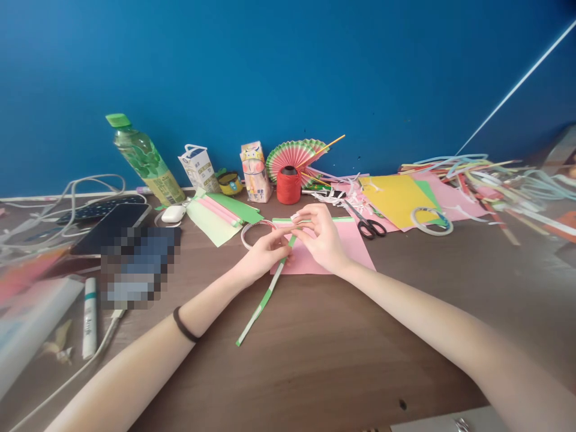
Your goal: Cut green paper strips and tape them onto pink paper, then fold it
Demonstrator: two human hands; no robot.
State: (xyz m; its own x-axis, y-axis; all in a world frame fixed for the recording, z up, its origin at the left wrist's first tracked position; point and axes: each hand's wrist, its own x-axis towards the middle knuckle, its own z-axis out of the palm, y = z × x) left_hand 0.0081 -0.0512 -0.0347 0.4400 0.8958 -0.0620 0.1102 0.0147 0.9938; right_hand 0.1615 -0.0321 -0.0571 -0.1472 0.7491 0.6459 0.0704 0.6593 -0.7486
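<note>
Head view: a narrow green strip, flat and ribbon-like with pale patches along its length, slants down from the fingertips onto the table, its free end lying nearer the person. The left hand has its fingers curled on the strip, while the right hand pinches its upper end, the two sets of fingertips meeting over a smooth pink sheet. I count two ring-shaped rolls of tape, one just left of that sheet, the other overlapping the near edge of a yellow sheet; one pair of black-handled scissors, one spool of red thread, one pleated pink-and-green fan, two small cartons, and one clear bottle with a green cap. Thin white scraps tangle near the fan. The tabletop is dark and wood-grained, backed by a plain blue wall.
</note>
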